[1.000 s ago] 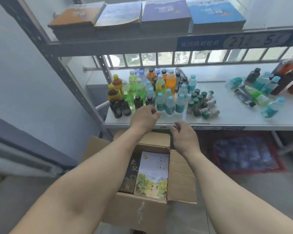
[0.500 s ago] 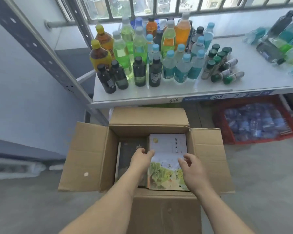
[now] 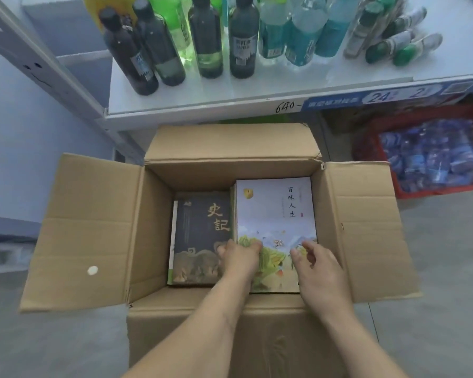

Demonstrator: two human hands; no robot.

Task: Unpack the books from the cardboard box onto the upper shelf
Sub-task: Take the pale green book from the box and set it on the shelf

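Note:
An open cardboard box (image 3: 93,230) stands on the floor below the shelf, its flaps folded out. Inside lie two books side by side: a dark book (image 3: 200,230) with gold characters on the left and a white book (image 3: 273,208) with a green illustrated lower cover on the right. My left hand (image 3: 239,256) rests at the white book's lower left edge, fingers curled over the seam between the two books. My right hand (image 3: 316,264) hovers at the white book's lower right corner, fingers spread. Neither hand has lifted a book. The upper shelf is out of view.
A white shelf board (image 3: 257,88) just above the box carries several bottles (image 3: 241,39), dark, green and teal. A red crate (image 3: 372,148) of blue packets sits on the floor to the right. A grey upright post (image 3: 38,64) runs along the left.
My hands came down from the bottle shelf into the box and settled on the white book's lower edge. My view tilted down and moved closer, losing the upper shelf.

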